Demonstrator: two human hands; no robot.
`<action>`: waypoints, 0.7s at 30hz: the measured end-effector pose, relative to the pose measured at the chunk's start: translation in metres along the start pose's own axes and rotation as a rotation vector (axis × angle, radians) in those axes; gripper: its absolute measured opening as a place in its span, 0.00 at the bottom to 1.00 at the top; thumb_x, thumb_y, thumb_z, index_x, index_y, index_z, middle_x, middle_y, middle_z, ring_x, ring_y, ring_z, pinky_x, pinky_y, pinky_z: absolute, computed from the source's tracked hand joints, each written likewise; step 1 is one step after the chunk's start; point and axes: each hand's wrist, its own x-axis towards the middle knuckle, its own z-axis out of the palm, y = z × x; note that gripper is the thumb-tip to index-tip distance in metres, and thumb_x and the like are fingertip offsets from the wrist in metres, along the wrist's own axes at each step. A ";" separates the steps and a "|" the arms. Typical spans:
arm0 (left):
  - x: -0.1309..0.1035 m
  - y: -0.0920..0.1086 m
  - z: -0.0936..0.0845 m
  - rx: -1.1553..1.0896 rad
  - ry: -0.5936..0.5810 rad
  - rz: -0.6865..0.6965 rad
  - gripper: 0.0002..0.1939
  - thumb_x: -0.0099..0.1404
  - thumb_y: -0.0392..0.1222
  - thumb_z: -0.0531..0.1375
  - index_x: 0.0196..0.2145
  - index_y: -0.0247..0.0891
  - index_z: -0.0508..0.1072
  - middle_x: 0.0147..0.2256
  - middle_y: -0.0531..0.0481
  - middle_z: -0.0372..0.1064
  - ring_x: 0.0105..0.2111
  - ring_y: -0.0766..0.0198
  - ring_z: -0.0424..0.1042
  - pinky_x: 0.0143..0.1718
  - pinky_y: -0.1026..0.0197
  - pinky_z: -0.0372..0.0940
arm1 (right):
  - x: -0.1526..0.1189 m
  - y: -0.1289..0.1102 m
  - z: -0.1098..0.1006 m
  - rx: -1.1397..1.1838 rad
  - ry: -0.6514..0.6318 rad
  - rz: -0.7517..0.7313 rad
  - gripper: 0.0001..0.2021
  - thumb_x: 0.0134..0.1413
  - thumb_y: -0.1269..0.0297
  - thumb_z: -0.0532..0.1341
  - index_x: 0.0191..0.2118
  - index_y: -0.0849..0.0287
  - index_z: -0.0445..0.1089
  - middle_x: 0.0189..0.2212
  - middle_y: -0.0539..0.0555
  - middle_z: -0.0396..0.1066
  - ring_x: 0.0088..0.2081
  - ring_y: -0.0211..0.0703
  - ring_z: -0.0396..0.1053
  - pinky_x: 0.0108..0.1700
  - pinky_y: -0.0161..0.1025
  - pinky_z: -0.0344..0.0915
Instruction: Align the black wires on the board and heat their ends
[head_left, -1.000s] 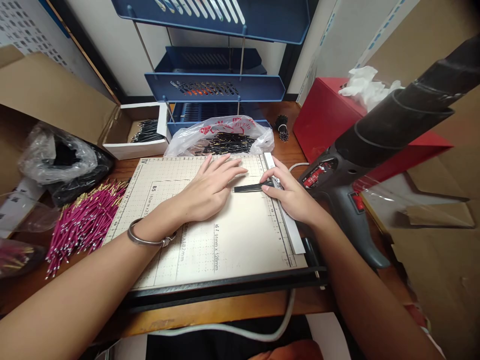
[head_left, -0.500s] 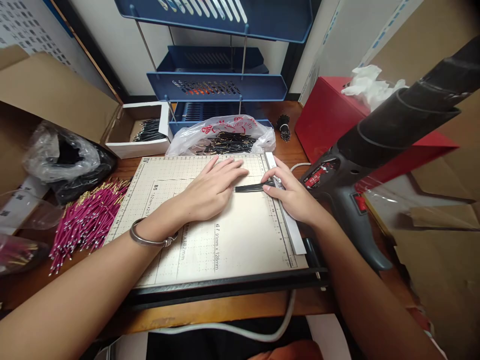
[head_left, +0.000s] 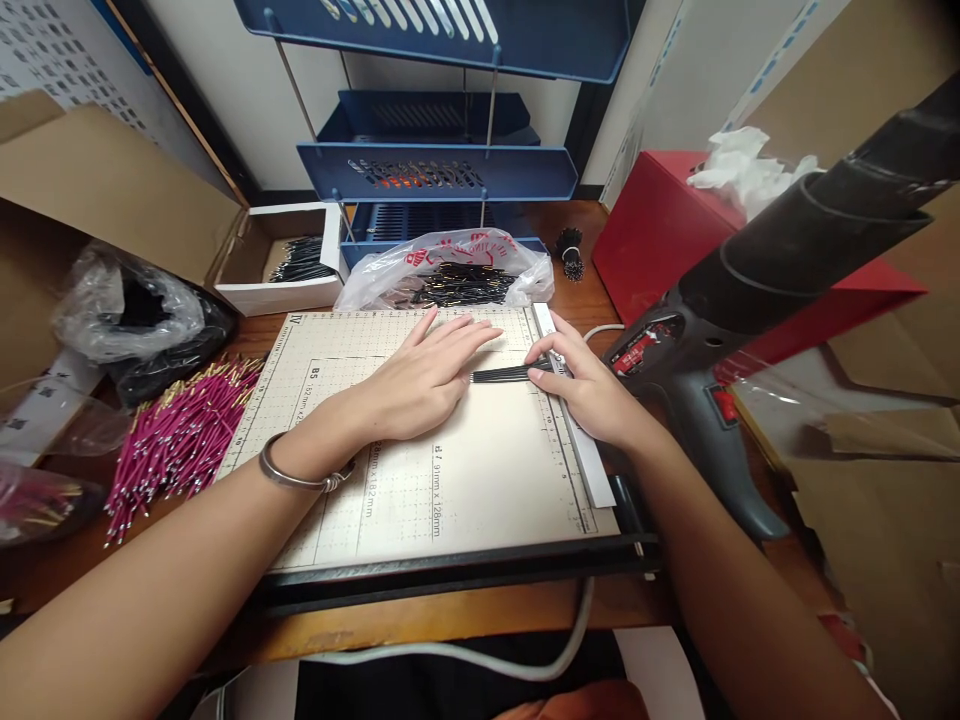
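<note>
A cream cutting board (head_left: pixel 487 490) printed with grids and size marks lies before me, a white strip (head_left: pixel 589 470) along its right side. Flat on the board, palm down with fingers spread, rests my left hand (head_left: pixel 427 378); its fingers are beside the left ends of a row of thin black sticks (head_left: pixel 499 375). The right ends of these sticks are pinched between the thumb and fingers of my right hand (head_left: pixel 585 385), over the white strip. Part of the sticks is hidden under the right fingers.
Pink sticks (head_left: pixel 180 435) are piled at the left. Behind the board are a white box (head_left: pixel 281 297), a plastic bag (head_left: pixel 382 280) of black sticks and blue racks (head_left: pixel 442 172). A dark tool with a hose (head_left: pixel 697 310) and a red box (head_left: pixel 637 215) stand at the right.
The fingers of my left hand have shifted slightly, the index finger reaching a little further right. My right hand keeps its pinch; the view has moved very slightly.
</note>
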 end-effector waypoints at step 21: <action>-0.019 0.030 0.018 0.291 0.090 0.155 0.39 0.82 0.59 0.43 0.77 0.26 0.56 0.78 0.34 0.49 0.80 0.47 0.47 0.82 0.44 0.36 | 0.002 0.006 0.000 0.014 0.016 -0.069 0.05 0.57 0.63 0.64 0.39 0.53 0.71 0.76 0.54 0.54 0.80 0.56 0.47 0.80 0.60 0.40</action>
